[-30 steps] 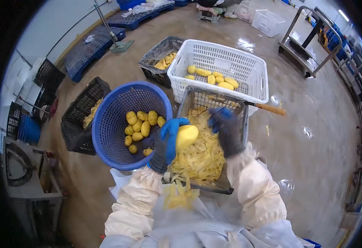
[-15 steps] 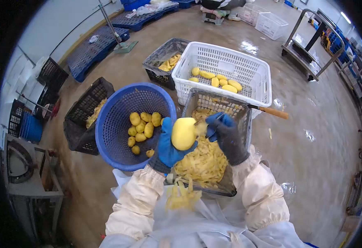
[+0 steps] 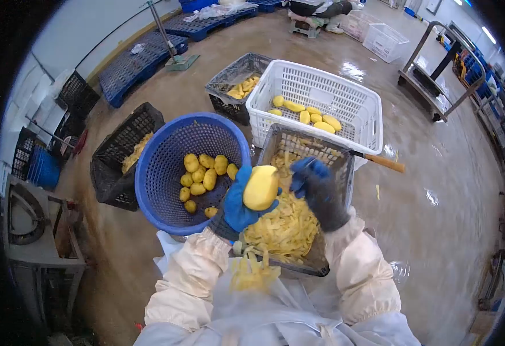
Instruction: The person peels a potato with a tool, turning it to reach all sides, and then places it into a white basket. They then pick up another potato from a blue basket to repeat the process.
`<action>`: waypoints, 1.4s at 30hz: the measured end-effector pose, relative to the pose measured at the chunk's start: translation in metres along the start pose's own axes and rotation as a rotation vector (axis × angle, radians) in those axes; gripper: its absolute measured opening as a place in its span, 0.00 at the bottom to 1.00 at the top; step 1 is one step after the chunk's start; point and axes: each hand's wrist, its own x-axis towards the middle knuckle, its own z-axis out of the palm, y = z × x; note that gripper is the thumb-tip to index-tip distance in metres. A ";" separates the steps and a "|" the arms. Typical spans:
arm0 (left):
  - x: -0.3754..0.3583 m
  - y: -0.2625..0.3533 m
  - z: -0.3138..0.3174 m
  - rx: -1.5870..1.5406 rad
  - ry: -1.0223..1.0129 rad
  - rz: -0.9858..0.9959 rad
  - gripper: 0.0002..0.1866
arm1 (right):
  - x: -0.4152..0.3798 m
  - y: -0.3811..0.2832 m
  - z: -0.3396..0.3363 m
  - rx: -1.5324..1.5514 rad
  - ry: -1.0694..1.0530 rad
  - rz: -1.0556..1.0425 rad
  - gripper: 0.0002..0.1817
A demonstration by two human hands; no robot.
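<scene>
My left hand, in a blue glove with a dark cuff, grips a large peeled yellow potato. To its right, my right hand in a similar glove is closed and apart from the potato; what its fingers hold is blurred and hidden. Both hands are over a dark crate heaped with potato peelings. Left of it stands a blue basket with several unpeeled potatoes. Strips of peel cling to my apron.
Behind the crate, a white crate holds several peeled potatoes. A wooden handle sticks out over the dark crate's right edge. Black crates stand farther left. A trolley is at upper right; a person sits at the back.
My right hand has drawn slightly away from the potato, which is turned a little in my left hand. The whole view has shifted slightly.
</scene>
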 end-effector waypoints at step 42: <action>-0.002 0.003 0.004 -0.071 -0.005 0.090 0.22 | -0.017 0.041 0.029 -0.407 -0.153 -0.406 0.09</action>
